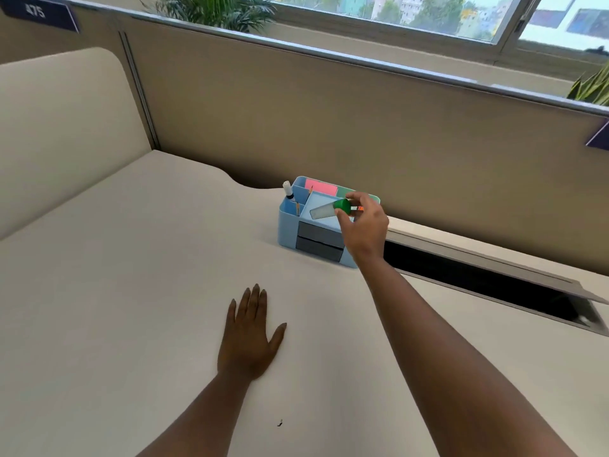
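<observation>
Left hand (250, 338) lies flat on the desk (131, 291), fingers straight, holding nothing, well in front of the organizer (287, 227).

Right hand (364, 225) hangs over the organizer's front tray. Its thumb and fingertips pinch the green-capped item (342, 206) just above that tray.

Risk: the pinch looks light and sits near one end. A careless release could bounce the item off the pale block (322, 212) in the tray, or tip it over the organizer's front wall.

Item: short, with a glossy round green cap; orange and white show at the fingers, the rest is hidden.

At the organizer's back: white marker (289, 190), pink notes (319, 186).
</observation>
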`<state>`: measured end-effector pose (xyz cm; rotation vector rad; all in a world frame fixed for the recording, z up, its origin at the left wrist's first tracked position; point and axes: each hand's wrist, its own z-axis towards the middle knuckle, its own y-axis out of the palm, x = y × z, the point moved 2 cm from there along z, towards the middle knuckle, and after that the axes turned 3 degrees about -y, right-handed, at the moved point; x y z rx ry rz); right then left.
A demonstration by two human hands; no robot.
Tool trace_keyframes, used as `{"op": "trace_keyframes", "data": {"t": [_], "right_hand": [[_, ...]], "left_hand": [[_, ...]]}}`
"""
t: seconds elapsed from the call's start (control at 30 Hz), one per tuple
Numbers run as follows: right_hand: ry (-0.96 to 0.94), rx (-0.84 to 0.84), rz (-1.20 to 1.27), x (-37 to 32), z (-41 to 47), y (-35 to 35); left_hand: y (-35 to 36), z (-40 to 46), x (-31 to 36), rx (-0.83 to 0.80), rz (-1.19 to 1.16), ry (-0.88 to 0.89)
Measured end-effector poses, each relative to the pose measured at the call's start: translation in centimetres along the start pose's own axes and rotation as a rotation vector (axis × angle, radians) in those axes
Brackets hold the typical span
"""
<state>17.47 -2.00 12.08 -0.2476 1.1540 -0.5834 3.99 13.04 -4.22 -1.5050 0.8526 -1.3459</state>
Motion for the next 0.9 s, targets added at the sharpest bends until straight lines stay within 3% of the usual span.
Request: {"op": "trace_keyframes", "data": {"t": [0.17,0.5,0.73,0.9], "right_hand": [[-0.108,-0.014,0.003,-0.7,1.5,2.5],[-0.314,-0.277,-0.187,-0.2,2.2,6.7],[-0.335,-0.390,-0.283,0.4,2.1,7.5],[-0.339,-0.364,-0.292,1.0,1.8,7.2]], "left_hand": [[0.1,-0.1,0.1,0.016,-0.018,0.011],[0.2,-0.1,-0.2,0.022,-0.003,0.013],[0.1,-0.1,-0.2,0.013,-0.010,0.009],[0.2,-0.1,-0.3,0.028,-0.010,0.016]]}}
